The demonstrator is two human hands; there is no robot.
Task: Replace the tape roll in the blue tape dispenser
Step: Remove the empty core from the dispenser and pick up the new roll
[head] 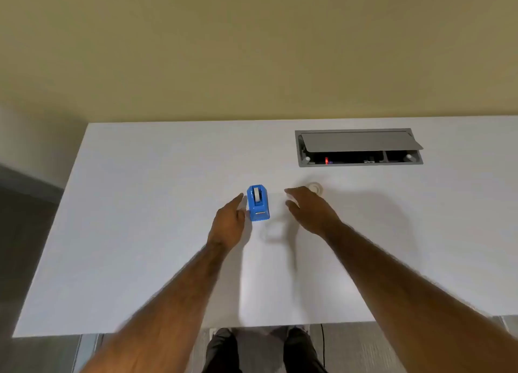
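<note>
A small blue tape dispenser (258, 203) stands upright in the middle of the white table (140, 232), with a pale tape roll seated in its top slot. My left hand (228, 222) lies open just left of the dispenser, its fingers beside the blue body, and I cannot tell whether they touch it. A loose whitish tape roll (316, 188) lies flat on the table to the right, partly hidden behind the fingers of my right hand (308, 210). That hand hovers open above the table, empty, with a gap between it and the dispenser.
A grey cable box (358, 147) with a raised flap is sunk into the table at the back right. The table's near edge runs just above my legs. A beige wall rises behind the table, and its left edge drops to dark floor.
</note>
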